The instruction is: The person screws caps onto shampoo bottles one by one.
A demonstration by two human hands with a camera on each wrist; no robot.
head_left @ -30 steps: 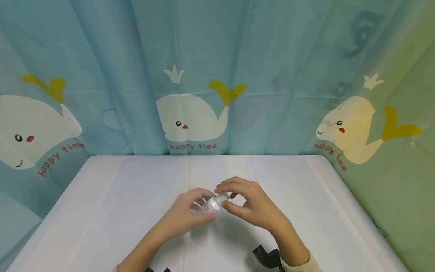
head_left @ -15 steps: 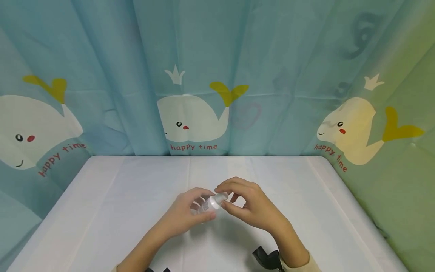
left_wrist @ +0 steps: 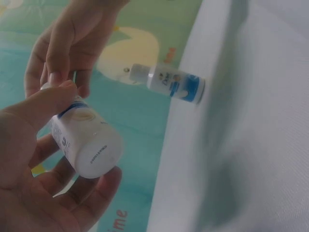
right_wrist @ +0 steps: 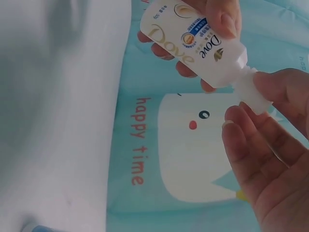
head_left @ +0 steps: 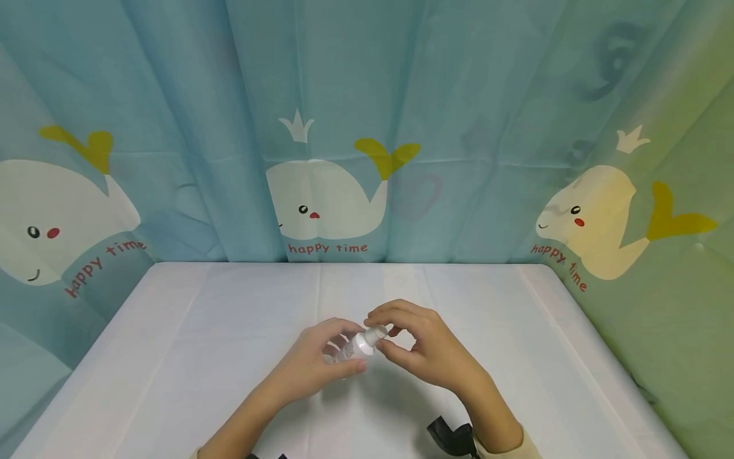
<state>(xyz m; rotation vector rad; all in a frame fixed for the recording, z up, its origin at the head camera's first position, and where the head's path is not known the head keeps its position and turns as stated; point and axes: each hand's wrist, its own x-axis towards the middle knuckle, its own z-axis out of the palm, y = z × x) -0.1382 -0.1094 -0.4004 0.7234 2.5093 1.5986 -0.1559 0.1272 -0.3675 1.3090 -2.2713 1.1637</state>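
A small white Dove bottle [head_left: 357, 347] is held tilted above the table, its cap end up and to the right. My left hand [head_left: 309, 360] grips its body, thumb along the near side and fingers behind. At the white cap [right_wrist: 252, 91], my right hand [head_left: 427, 344] pinches with thumb and fingertips, as the right wrist view shows. The front label has gold "Dove" lettering and a blue band. In the left wrist view the bottle's round base [left_wrist: 100, 155] faces the camera, with printed digits on it.
A second Dove bottle [left_wrist: 169, 83], white with a blue lower part, stands on the white-covered table [head_left: 229, 331] in the left wrist view. Behind the table hangs a blue-green curtain [head_left: 470, 191] with whale prints. A black strap piece [head_left: 451, 437] is by the right wrist.
Both hands keep their hold on the bottle and its cap. The cap end has shifted only slightly, to the right since half a second ago.
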